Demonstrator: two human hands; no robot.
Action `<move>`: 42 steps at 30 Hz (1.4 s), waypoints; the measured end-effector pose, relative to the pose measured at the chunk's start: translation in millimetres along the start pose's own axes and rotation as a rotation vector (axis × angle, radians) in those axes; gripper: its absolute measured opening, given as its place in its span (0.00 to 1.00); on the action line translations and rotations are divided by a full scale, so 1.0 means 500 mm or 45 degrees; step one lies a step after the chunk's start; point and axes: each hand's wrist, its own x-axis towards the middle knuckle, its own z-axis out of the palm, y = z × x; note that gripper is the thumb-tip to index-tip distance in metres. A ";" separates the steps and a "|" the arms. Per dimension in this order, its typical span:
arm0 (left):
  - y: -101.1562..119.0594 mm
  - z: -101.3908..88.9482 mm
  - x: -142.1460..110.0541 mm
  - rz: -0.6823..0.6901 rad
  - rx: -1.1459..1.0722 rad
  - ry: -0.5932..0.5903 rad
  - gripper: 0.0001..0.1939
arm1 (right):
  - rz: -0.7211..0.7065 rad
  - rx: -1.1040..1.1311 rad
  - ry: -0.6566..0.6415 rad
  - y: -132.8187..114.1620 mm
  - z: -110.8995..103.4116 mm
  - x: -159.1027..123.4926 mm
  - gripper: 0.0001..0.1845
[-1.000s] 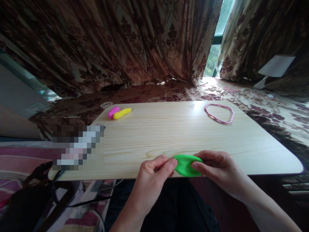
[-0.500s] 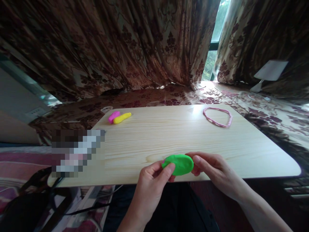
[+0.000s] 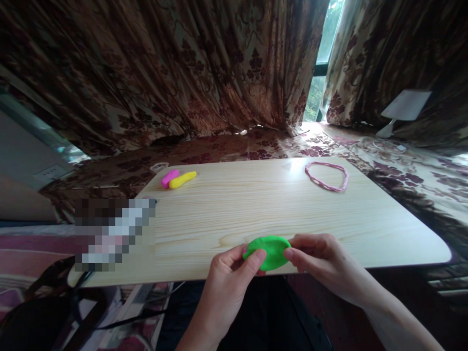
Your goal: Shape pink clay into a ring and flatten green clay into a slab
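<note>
A flattened oval of bright green modelling clay (image 3: 275, 251) is held just above the table's near edge. My left hand (image 3: 234, 273) pinches its left end, thumb on top and fingers beneath. A speck of pink shows at that end, beside the left fingertips. At the other end, my right hand (image 3: 321, 256) pinches the clay's rim between thumb and index finger. The fingers under the clay are partly hidden. On the far left of the table, a yellow clay roll (image 3: 183, 180) leans against a magenta clay lump (image 3: 170, 178).
A pink twisted loop (image 3: 326, 176) lies at the back right of the pale wooden table (image 3: 226, 209). A pixelated object (image 3: 117, 234) is at the left edge. Behind stand patterned curtains (image 3: 219, 73) and a white lamp (image 3: 405, 106).
My right thumb has moved left onto the green clay's right rim, and the clay has tilted a little. The whole view has shifted slightly.
</note>
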 end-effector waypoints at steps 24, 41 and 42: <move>-0.005 -0.017 -0.003 -0.037 -0.018 -0.071 0.13 | 0.080 0.040 0.018 0.004 -0.026 -0.001 0.22; 0.004 0.001 -0.003 0.030 0.043 -0.134 0.08 | 0.028 0.189 -0.005 0.009 0.022 0.011 0.09; 0.005 0.002 -0.003 0.055 0.070 -0.130 0.08 | 0.024 0.169 -0.011 0.009 0.023 0.013 0.09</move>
